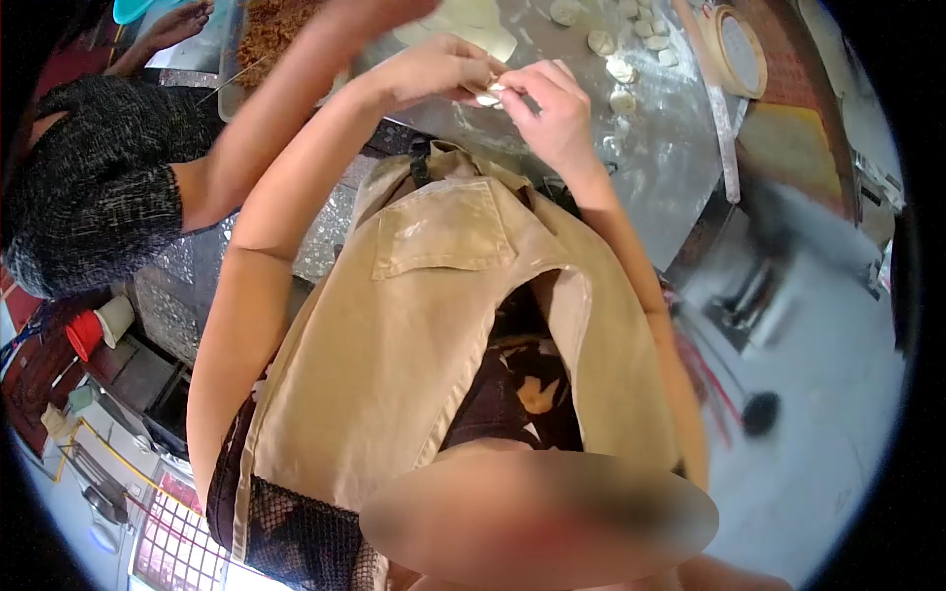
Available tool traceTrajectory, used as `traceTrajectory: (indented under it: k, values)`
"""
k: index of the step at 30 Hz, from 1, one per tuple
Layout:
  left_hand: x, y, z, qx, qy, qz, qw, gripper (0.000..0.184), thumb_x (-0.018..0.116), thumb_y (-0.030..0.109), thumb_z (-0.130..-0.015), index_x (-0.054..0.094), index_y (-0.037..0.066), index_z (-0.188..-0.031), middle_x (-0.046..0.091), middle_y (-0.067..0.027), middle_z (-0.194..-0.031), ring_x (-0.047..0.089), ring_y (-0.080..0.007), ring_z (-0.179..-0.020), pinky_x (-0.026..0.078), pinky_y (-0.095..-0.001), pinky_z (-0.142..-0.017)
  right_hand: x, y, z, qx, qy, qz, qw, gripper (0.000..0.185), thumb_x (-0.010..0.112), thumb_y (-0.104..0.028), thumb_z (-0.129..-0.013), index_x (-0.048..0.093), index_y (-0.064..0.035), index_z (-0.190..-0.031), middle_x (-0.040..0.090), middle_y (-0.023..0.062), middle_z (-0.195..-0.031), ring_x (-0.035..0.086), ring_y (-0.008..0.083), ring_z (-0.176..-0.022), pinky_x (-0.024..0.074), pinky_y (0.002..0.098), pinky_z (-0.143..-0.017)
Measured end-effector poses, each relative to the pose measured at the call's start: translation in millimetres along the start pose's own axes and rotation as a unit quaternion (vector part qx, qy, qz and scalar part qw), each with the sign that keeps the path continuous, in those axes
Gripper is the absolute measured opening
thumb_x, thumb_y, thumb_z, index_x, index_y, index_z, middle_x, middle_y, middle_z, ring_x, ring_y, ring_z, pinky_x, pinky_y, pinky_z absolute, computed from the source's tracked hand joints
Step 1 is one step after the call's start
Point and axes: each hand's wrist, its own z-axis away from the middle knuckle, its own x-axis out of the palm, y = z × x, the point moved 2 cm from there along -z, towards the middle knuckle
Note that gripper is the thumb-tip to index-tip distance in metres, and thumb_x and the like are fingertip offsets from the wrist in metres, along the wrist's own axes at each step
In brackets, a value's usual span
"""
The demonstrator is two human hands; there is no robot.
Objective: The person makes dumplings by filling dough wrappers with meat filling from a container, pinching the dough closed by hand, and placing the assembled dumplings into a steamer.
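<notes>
The dough piece is pinched in the fingers of the left hand and right hand. Small dough lumps sit nearby on the gray table.

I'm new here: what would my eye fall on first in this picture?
Probably the broad tan cloth apron filling the middle. Just above it, the left hand and right hand both pinch a small, whitish, doughy piece. At upper left, a translucent tub holds crumbly orange-brown food.
</notes>
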Motion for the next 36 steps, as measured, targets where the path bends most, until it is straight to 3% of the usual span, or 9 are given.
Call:
traceTrajectory:
  k: [3,5,13,15,27,30,32,35,36]
  values:
    - [12,-8,-3,0.038,0.021,0.29,0.956,0.039,0.044,0.025,-0.088,0.053,0.003,-0.119,0.06,-0.0055,-0.1,0.056,-0.0125,-0.093,0.046,-0.0269,-0.082,-7,-1,9,0.166,0.063,-0.102,0.979,0.011,0.067,-0.001,-0.07,0.064,-0.0047,-0.08,0.06,0.0059,-0.076,0.058,0.0154,-0.063,0.0461,0.0264,-0.055]
    - [36,-15,-4,0.08,0.095,0.344,0.931,0.038,0.041,0.022,-0.09,0.051,0.0,-0.12,0.059,-0.0086,-0.103,0.056,-0.0179,-0.097,0.047,-0.0327,-0.085,-7,1,14,0.173,0.087,-0.103,0.976,0.01,0.066,-0.001,-0.072,0.065,-0.0039,-0.082,0.061,0.006,-0.078,0.059,0.0129,-0.061,0.0468,0.0238,-0.053]
    - [52,-7,-23,0.068,0.18,0.147,0.97,0.033,0.042,0.012,-0.089,0.053,-0.005,-0.115,0.06,-0.0089,-0.097,0.061,-0.0134,-0.084,0.052,-0.0256,-0.077,-15,6,24,0.165,0.107,-0.044,0.979,0.017,0.067,0.001,-0.068,0.06,-0.0046,-0.083,0.062,0.0078,-0.08,0.061,0.0232,-0.069,0.0487,0.0291,-0.062]
    - [47,-6,-26,0.059,0.149,0.118,0.98,0.033,0.043,0.011,-0.088,0.053,-0.005,-0.114,0.06,-0.0094,-0.098,0.061,-0.013,-0.084,0.052,-0.0257,-0.076,-18,7,21,0.041,0.136,0.059,0.988,0.018,0.066,0.002,-0.065,0.061,-0.0066,-0.081,0.062,0.0056,-0.082,0.06,0.0237,-0.075,0.0471,0.0318,-0.069]
    - [32,2,-47,0.006,0.021,-0.108,0.994,0.035,0.046,0.012,-0.087,0.052,-0.003,-0.118,0.061,-0.0082,-0.102,0.06,-0.0152,-0.087,0.052,-0.0271,-0.076,-22,25,28,0.031,0.094,0.093,0.991,0.018,0.067,0.001,-0.063,0.063,-0.0097,-0.076,0.063,0.0023,-0.078,0.058,0.023,-0.081,0.042,0.0323,-0.072]
    - [34,4,-40,0.059,0.007,0.088,0.994,0.043,0.04,0.028,-0.088,0.052,0.003,-0.121,0.06,-0.0098,-0.103,0.059,-0.0157,-0.088,0.05,-0.0282,-0.079,-23,18,31,0.14,0.163,0.006,0.977,0.017,0.068,0.0,-0.064,0.063,-0.0085,-0.078,0.063,0.0038,-0.08,0.058,0.0236,-0.082,0.0425,0.0328,-0.073]
    - [56,-3,-36,-0.01,0.117,0.336,0.935,0.049,0.039,0.038,-0.088,0.054,0.002,-0.116,0.062,-0.0079,-0.096,0.058,-0.0139,-0.075,0.05,-0.0252,-0.066,-16,14,31,0.213,0.178,-0.065,0.959,0.017,0.068,0.0,-0.065,0.063,-0.0081,-0.079,0.063,0.005,-0.082,0.059,0.0236,-0.082,0.0428,0.0332,-0.074]
    - [65,-29,-50,0.003,0.053,0.409,0.911,0.046,0.04,0.041,-0.088,0.059,0.003,-0.103,0.063,-0.0047,-0.085,0.053,-0.0105,-0.062,0.043,-0.0211,-0.049,-15,6,30,0.319,0.171,-0.173,0.916,0.016,0.068,-0.001,-0.066,0.063,-0.0075,-0.079,0.061,0.0063,-0.084,0.058,0.0242,-0.081,0.0432,0.0341,-0.074]
    - [68,-23,-50,-0.026,0.083,0.379,0.921,0.042,0.041,0.042,-0.087,0.061,0.006,-0.094,0.063,-0.0039,-0.08,0.049,-0.0086,-0.051,0.032,-0.0188,-0.037,-17,4,28,0.345,0.155,-0.21,0.901,0.015,0.068,-0.001,-0.066,0.064,-0.0074,-0.079,0.06,0.0065,-0.083,0.057,0.0247,-0.08,0.0432,0.0346,-0.074]
